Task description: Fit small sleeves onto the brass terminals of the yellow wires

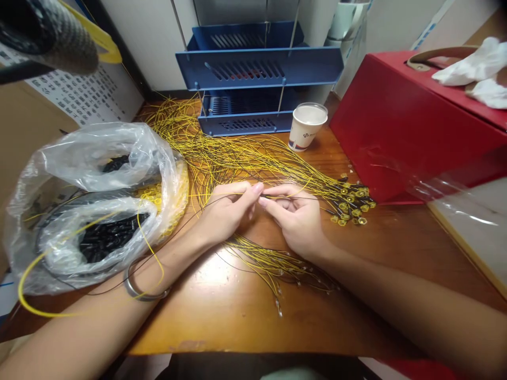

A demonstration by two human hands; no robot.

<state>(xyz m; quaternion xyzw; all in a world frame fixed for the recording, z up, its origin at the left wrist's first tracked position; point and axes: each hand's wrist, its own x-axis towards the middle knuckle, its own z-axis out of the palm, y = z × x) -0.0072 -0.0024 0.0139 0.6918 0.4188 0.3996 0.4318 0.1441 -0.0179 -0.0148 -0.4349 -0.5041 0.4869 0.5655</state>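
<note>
Thumb and fingers of my left hand (227, 214) are pinched around a thin yellow and black wire pair over the middle of the table. Close against it, my right hand (297, 219) is also closed in a pinch on the wires; the exact piece between the fingertips is too small to make out. A loose yellow wire (26, 295) loops over my left forearm. Behind my hands lies a large bundle of yellow and black wires (253, 153), its yellow-and-black ends (348, 200) gathered at the right. A smaller bundle (261, 258) with bare metal tips lies beneath my hands.
At left, a clear plastic bag (24, 211) holds small black sleeve-like parts (113, 235) and yellow pieces (174, 195). A blue tiered tray (253, 68) and a paper cup (307, 126) stand at the back. A red box (396, 126) with tissues (475, 68) borders the right.
</note>
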